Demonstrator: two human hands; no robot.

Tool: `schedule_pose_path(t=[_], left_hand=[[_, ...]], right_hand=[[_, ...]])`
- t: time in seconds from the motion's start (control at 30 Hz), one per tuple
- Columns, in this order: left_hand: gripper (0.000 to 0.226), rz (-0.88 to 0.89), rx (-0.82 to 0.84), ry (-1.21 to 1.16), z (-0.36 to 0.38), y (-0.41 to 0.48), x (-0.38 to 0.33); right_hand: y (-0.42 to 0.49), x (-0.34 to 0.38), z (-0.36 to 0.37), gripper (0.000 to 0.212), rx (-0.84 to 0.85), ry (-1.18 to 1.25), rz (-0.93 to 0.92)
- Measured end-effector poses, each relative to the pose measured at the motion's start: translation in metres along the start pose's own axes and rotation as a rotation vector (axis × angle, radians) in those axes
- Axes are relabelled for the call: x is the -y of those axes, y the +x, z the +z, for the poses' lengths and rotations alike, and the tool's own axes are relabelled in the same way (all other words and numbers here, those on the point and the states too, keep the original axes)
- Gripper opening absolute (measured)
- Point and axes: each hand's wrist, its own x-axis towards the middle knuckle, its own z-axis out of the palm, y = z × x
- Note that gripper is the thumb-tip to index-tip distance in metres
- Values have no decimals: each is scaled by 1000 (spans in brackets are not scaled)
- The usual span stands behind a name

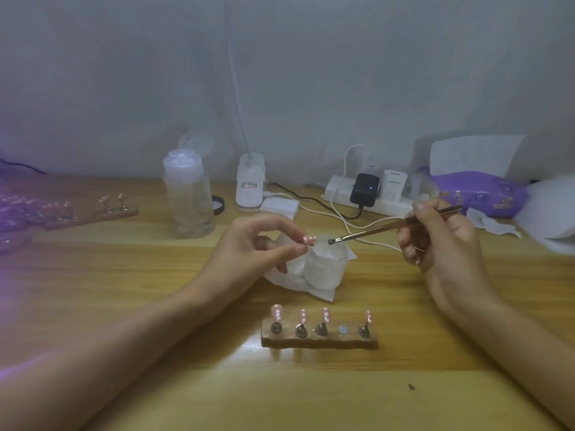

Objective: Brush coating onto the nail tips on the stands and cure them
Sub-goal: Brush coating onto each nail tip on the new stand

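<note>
1. Head view is showing the left hand (258, 244) pinching one pink nail tip (309, 240) between thumb and forefinger, just above the rim of the frosted jar (325, 269), at 9 o'clock of it.
2. The right hand (441, 241) is gripping the thin brush (389, 227) like a pen, reaching in from 3 o'clock. The bristle end is hanging over the jar mouth, just beside the held tip and, I think, not touching it.
3. At 6 o'clock from the jar the wooden stand (319, 335) is sitting on the table (311, 399), carrying four pink tips and one bare slot (343, 329), where the held piece is probably belonging.
4. For doing this step well, I am thinking the person should be taking only a little coating, wiping the surplus on the jar rim, then stroking from base to free edge in thin, even passes.
5. The pinching fingers should be touching only the edges or the holder, away from the wet face. What exactly they are grasping under the tip, I cannot tell.
6. A second stand (93, 214) is sitting at 10 o'clock, in violet light.
</note>
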Motion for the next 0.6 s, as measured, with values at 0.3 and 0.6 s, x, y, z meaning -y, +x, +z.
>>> schedule_pose_path(t=[0.3,0.6], left_hand=[[10,33,-42,24,4,-6,5],[8,-2,-2,63,6,-5,5]], right_hand=[[-6,-8,2,23,-65,92,168],[-9,-5,7,19,-5,150,112]])
